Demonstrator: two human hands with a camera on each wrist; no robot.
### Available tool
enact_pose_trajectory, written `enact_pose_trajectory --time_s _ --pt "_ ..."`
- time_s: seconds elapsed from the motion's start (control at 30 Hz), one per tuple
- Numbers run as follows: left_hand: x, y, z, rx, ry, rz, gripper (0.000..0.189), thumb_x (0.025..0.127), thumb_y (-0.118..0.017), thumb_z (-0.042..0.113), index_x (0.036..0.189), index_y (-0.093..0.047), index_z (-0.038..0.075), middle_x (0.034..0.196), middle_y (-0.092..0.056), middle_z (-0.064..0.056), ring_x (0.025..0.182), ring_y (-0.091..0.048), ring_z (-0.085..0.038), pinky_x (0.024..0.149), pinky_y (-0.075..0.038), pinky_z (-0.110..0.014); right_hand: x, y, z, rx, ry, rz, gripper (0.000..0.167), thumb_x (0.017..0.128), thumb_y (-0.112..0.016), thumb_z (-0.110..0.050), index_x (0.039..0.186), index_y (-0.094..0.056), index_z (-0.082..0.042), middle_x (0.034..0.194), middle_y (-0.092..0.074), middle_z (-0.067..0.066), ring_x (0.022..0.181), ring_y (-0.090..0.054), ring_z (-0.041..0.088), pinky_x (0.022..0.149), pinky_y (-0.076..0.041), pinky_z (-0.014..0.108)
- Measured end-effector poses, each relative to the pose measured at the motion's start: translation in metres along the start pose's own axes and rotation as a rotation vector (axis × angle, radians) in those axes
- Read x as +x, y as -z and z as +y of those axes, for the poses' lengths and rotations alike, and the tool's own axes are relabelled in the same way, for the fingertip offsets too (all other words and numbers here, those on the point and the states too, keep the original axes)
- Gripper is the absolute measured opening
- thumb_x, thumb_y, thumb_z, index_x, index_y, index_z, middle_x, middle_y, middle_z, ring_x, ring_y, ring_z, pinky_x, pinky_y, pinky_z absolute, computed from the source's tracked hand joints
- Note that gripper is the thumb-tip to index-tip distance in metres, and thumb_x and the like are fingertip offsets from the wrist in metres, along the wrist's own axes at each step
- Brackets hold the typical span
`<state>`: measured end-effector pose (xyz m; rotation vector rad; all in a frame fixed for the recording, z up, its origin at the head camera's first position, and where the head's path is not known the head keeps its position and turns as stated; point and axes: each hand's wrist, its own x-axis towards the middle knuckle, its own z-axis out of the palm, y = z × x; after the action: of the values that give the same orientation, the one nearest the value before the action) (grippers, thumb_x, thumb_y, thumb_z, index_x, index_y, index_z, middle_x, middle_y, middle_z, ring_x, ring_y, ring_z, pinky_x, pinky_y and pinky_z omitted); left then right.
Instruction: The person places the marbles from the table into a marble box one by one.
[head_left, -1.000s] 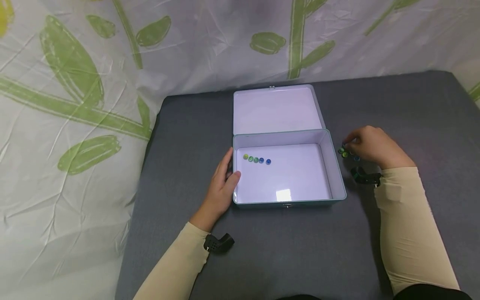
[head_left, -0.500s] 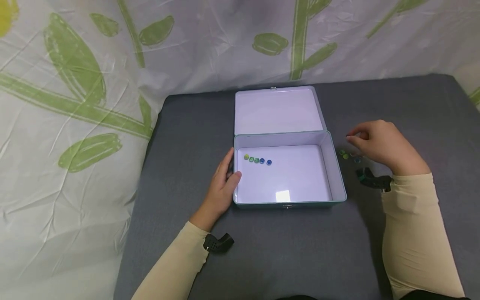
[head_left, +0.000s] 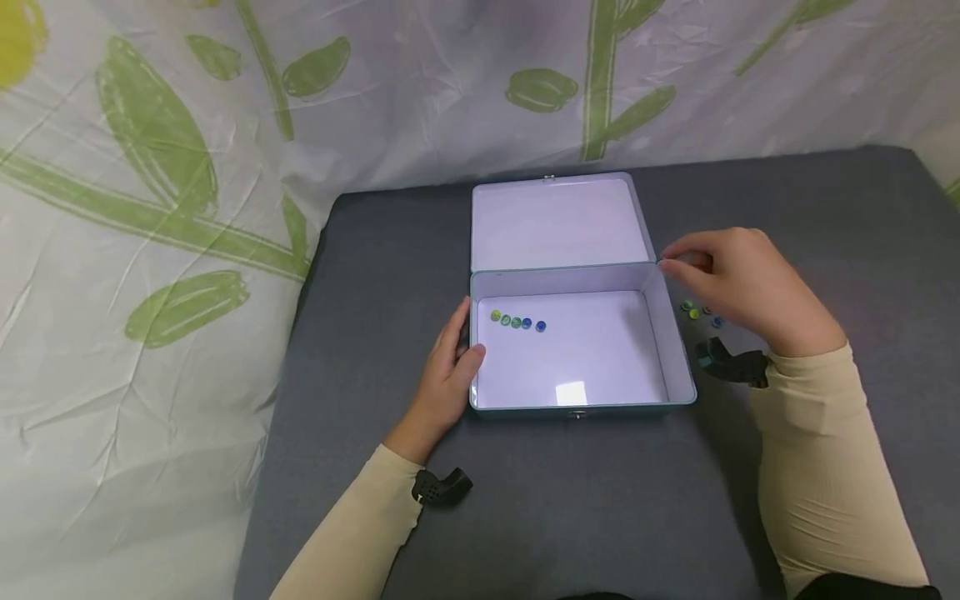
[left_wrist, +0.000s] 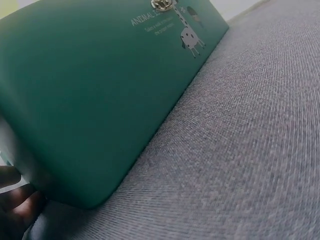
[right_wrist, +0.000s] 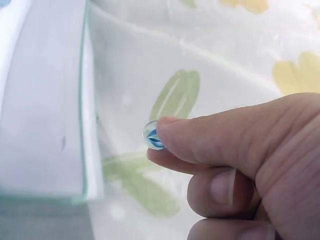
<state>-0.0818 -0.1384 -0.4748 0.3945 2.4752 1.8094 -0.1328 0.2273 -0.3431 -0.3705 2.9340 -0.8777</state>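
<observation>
My right hand (head_left: 750, 287) pinches a clear glass marble (right_wrist: 151, 134) with a blue swirl between thumb and index finger, its other fingers curled in. It is above the right back corner of an open green tin box (head_left: 600, 358) with a white inside. At the box's left side, my left hand (head_left: 438, 387) holds the wall, thumb over the rim and fingers outside. A row of several marbles (head_left: 516, 322), yellow-green, green and blue, lies on the box floor near the upper left. Outside, right of the box, lie several loose marbles (head_left: 693, 313), partly beside the right wrist.
The box's lid (head_left: 558, 223) lies folded back behind it. All this rests on a grey cloth-covered table (head_left: 570, 500). A pale sheet with green leaf drawings (head_left: 420, 92) hangs along the back and left. A black wrist camera (head_left: 442, 487) sits on the left wrist.
My right hand has lifted from the loose marbles with one marble and moved left to the box's right back edge. The left hand keeps its place on the box.
</observation>
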Motion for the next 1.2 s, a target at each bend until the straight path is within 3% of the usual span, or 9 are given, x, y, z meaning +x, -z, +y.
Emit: enact_pose_trajectory --time_s 0.3,0.67,0.9,1.2 --pt "-0.001 0.001 0.000 -0.005 -0.008 0.003 0.067 0.106 -0.047 0.023 0.169 -0.023 0.018 0.171 -0.027 -0.007 0.151 -0.034 -0.025 0.116 -0.038 -0.053 0.020 -0.007 -0.041 -0.014 0.077 -0.043 0.022 0.103 -0.066 -0.021 0.115 -0.079 -0.009 0.061 -0.047 0.003 0.050 -0.041 0.018 0.054 -0.037 0.033" --pt "0.001 0.000 -0.001 0.006 -0.018 0.008 0.068 0.105 -0.047 0.023 0.168 -0.025 0.015 0.169 -0.031 -0.011 0.148 -0.039 -0.026 0.114 -0.041 -0.051 0.041 -0.030 -0.070 -0.023 0.160 -0.104 0.020 0.101 -0.069 -0.022 0.111 -0.080 -0.009 0.063 -0.048 0.001 0.055 -0.042 0.017 0.059 -0.036 0.033" --pt "0.003 0.001 -0.005 0.003 -0.029 0.007 0.067 0.105 -0.048 0.025 0.168 -0.026 0.014 0.168 -0.032 -0.013 0.148 -0.040 -0.027 0.113 -0.041 -0.053 0.049 -0.045 -0.077 -0.029 0.182 -0.136 0.016 0.099 -0.071 -0.017 0.108 -0.081 -0.009 0.062 -0.051 0.002 0.057 -0.044 0.018 0.061 -0.038 0.035" --pt "0.002 0.003 -0.005 0.007 -0.071 0.018 0.068 0.105 -0.050 0.021 0.168 -0.025 0.011 0.169 -0.032 -0.016 0.148 -0.040 -0.030 0.111 -0.042 -0.056 0.064 -0.068 -0.068 0.051 0.213 -0.172 0.011 0.097 -0.073 -0.012 0.102 -0.081 -0.006 0.059 -0.049 0.000 0.060 -0.042 0.017 0.063 -0.036 0.033"
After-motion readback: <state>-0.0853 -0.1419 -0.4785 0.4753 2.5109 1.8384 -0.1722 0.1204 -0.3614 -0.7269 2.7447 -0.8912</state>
